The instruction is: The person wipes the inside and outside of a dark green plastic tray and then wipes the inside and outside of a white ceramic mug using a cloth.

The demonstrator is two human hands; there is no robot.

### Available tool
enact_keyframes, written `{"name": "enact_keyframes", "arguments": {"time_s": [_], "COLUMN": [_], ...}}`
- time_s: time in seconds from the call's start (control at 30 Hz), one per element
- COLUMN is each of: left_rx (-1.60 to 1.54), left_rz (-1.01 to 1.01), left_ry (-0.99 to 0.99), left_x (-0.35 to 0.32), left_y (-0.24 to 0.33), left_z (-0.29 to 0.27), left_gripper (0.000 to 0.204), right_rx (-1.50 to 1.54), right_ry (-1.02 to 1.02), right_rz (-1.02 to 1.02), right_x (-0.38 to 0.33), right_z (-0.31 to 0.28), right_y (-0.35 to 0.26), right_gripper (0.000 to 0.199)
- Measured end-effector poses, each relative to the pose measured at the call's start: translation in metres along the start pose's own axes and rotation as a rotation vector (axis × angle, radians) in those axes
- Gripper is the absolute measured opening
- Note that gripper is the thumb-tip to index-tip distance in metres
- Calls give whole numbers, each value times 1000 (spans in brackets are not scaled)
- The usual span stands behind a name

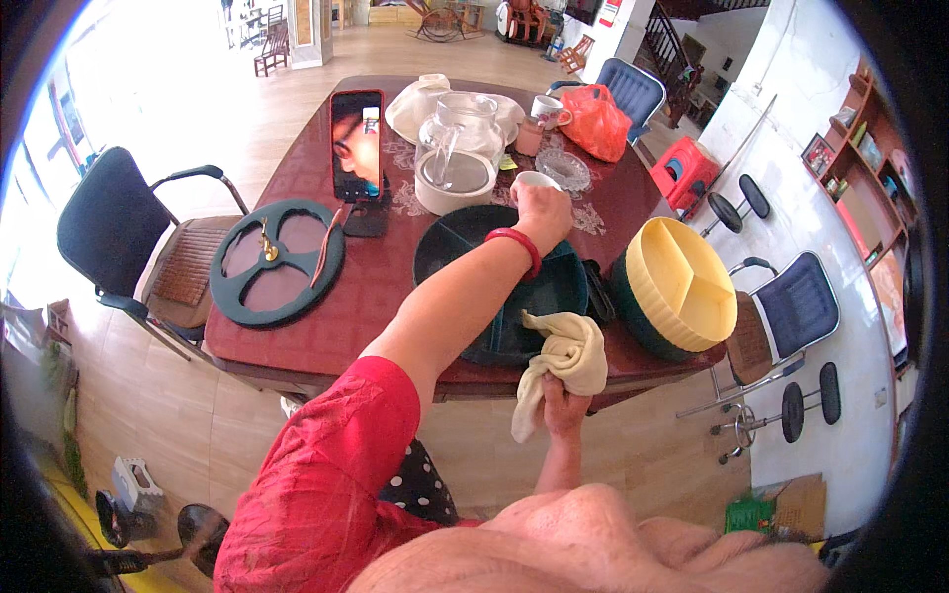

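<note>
My left hand, with a red bangle on its wrist, reaches over the dark red table and grips a small white cup. It is just beyond a round dark green divided tray. My right hand is at the table's near edge, closed on a crumpled cream cloth that rests against the tray's near rim. A yellow divided insert leans tilted in a dark bowl to the right of the tray.
A dark green ring-shaped lid lies at the left, behind it an upright phone. A glass pitcher stands on a white bowl. Farther back are a mug, an orange bag and a glass dish. Chairs flank the table.
</note>
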State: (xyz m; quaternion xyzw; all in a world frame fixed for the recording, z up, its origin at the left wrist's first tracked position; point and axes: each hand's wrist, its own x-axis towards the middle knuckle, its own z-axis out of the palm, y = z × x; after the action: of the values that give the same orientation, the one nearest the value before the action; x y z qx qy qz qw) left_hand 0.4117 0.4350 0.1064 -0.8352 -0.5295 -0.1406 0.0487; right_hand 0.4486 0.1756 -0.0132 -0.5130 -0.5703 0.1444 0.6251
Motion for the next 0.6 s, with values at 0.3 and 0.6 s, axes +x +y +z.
{"name": "enact_keyframes", "arguments": {"time_s": [0.3,0.6], "left_rx": [-634,-1659], "left_rz": [-418,-161], "left_ry": [106,-101], "left_x": [-4,-41], "left_y": [-26,-47], "left_z": [-15,-61], "left_gripper": [35,19], "right_rx": [22,51], "right_ry": [41,34], "right_rz": [-17,-17], "right_x": [1,3], "right_z": [0,0], "right_y": [-13,-18], "right_gripper": [35,33]}}
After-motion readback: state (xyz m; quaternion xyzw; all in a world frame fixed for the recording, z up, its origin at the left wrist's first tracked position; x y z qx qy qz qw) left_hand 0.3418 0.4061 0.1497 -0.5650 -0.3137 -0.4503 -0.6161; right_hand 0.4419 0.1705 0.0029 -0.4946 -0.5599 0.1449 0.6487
